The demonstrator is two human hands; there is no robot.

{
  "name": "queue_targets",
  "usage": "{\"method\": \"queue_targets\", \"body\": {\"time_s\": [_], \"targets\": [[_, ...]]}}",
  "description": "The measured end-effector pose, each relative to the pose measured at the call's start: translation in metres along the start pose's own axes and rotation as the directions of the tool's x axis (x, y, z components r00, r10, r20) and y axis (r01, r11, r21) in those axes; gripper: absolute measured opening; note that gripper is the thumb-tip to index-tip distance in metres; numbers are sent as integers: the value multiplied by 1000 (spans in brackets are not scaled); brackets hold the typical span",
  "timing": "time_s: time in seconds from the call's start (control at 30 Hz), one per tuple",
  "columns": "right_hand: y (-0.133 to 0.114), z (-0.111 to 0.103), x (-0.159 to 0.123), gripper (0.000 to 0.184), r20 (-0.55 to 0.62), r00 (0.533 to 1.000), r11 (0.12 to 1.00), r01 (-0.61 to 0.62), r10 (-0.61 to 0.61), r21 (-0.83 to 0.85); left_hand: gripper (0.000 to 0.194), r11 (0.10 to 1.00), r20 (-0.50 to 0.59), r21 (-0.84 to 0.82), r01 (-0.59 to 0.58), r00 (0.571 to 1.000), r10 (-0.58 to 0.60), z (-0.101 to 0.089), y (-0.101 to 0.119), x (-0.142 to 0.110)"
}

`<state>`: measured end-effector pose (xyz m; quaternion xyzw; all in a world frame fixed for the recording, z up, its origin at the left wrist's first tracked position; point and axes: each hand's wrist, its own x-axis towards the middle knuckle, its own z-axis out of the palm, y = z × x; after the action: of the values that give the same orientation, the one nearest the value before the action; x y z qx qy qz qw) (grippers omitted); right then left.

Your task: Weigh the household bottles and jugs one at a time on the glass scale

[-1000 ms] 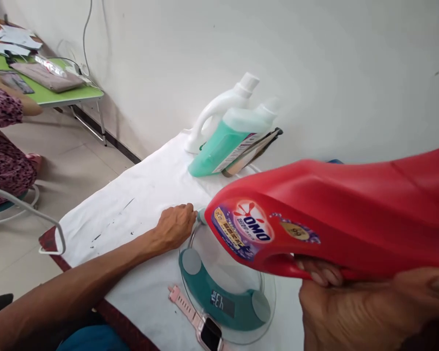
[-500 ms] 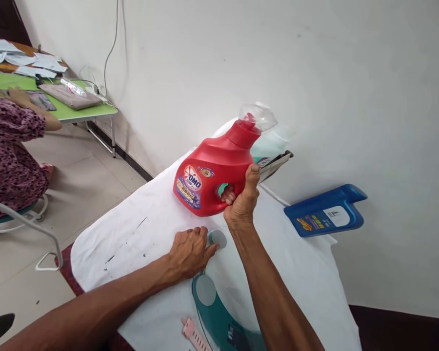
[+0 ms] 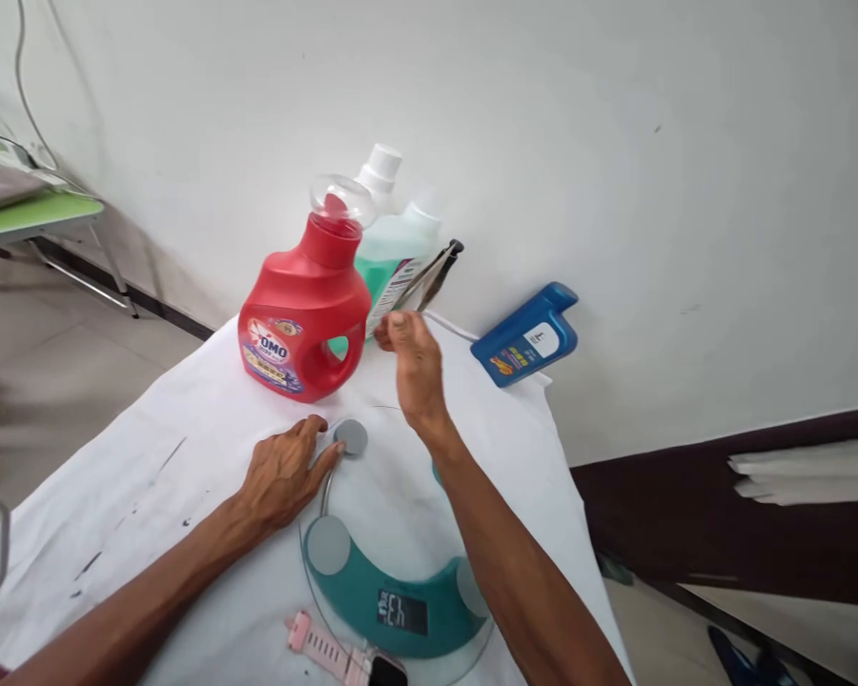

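My left hand (image 3: pixel 282 472) rests open on the scale (image 3: pixel 361 593) — my right hand (image 3: pixel 419 373) curls beside the red bottle (image 3: pixel 300 300), whether closed I cannot tell.

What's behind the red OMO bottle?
Behind the red OMO bottle: a white cap and neck, plus a green-liquid bottle, partly covered. Whatever is below that white neck can't be seen.

The OMO bottle (image 3: pixel 304 305) is red, its label mixing white, purple and gold. Clear plastic with 1 green layer makes up the bottle behind (image 3: pixel 386 257); another bottle's cap (image 3: pixel 384 162) is white. The slanted bottle (image 3: pixel 525 333) is blue with a white patch and orange-yellow print. The scale (image 3: pixel 400 610) has a teal band and grey discs; the watch strap (image 3: pixel 321 648) is pink. Dark streaks mark the white cloth (image 3: pixel 207 429).
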<state>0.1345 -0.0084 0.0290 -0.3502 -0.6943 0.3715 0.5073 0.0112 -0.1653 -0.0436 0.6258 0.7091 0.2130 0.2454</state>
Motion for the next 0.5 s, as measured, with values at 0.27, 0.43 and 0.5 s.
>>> {"method": "queue_targets", "body": {"time_s": [0.27,0.43,0.5], "targets": [[73,-191,44,46,-733,675,837,-352,-82,-418,44,998,-94,-48,-27,995,22,8,-5,5],[122,-255,90,57,-853,514,801,-545,86,-248,47,999,-80,-50,20,996,-24,10,-6,9],[138,-264,104,60,-837,516,817,-553,180,-165,47,998,-73,-47,33,997,-36,10,-6,9]]}}
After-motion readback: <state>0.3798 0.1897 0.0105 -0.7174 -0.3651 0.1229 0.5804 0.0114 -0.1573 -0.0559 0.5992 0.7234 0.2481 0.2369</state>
